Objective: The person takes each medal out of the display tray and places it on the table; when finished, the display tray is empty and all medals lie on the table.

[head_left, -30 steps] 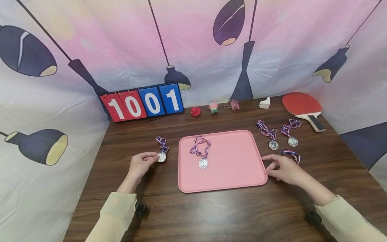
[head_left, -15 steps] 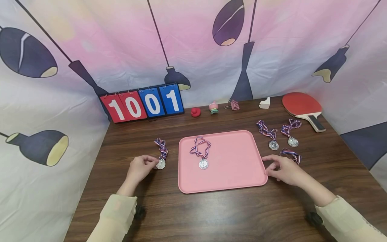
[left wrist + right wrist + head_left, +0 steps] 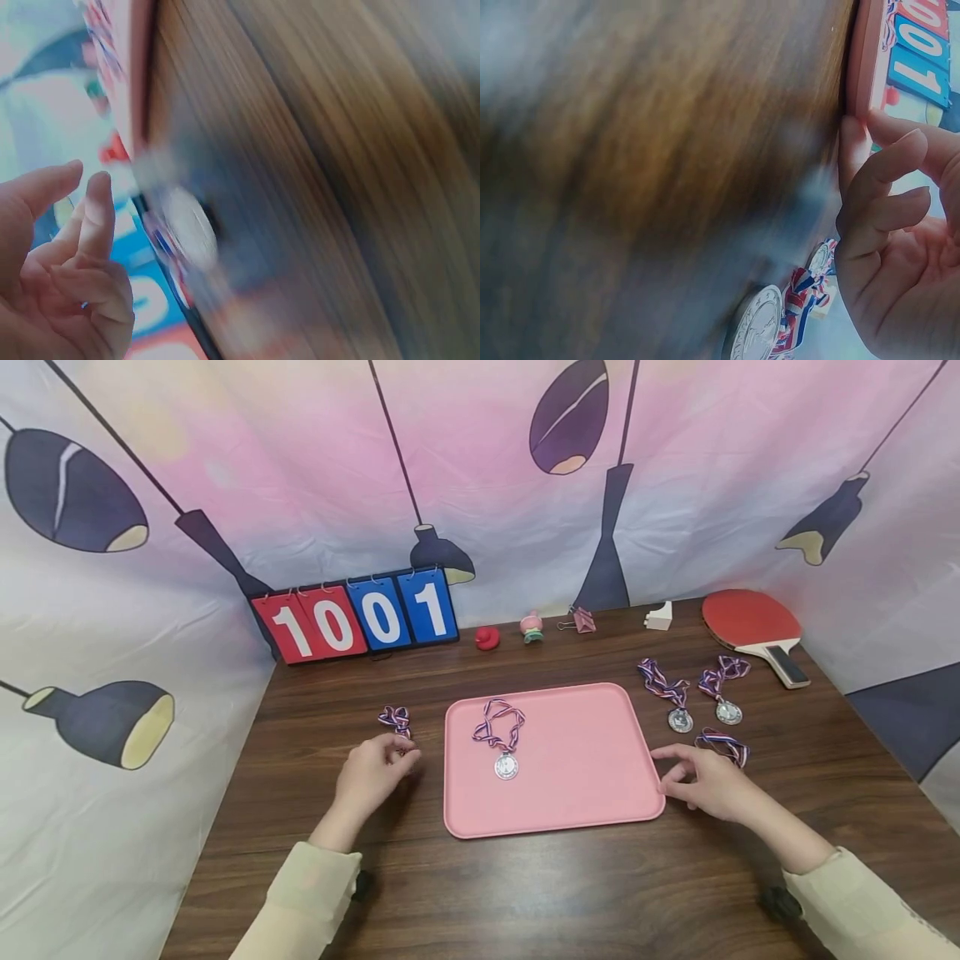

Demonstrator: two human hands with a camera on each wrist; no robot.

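Note:
My left hand [image 3: 371, 777] hovers over a silver medal on the table left of the tray. Its striped ribbon [image 3: 394, 718] shows beyond the fingers in the head view, where the hand hides the disc. In the left wrist view thumb and forefinger stand apart, with the blurred medal [image 3: 191, 225] lying beyond them. My right hand [image 3: 708, 781] touches the right rim of a pink tray [image 3: 577, 777] with thumb and forefinger tips, the other fingers loosely bent. Another silver medal [image 3: 506, 766] lies on the tray's left part, ribbon spread behind it.
Right of the tray lie two silver medals [image 3: 680, 720] and another striped ribbon [image 3: 723, 743], partly behind my right hand. Along the back stand a flip scoreboard [image 3: 356, 618], a red duck [image 3: 487, 637], a small figurine [image 3: 532, 627], a pink binder clip [image 3: 581, 620], a white block [image 3: 658, 617] and a table tennis bat [image 3: 752, 620].
The left-hand medal was first drawn toward the near edge by my left hand. That hand has since parted its fingers and shifted right, over the medal. My right hand stays at the tray.

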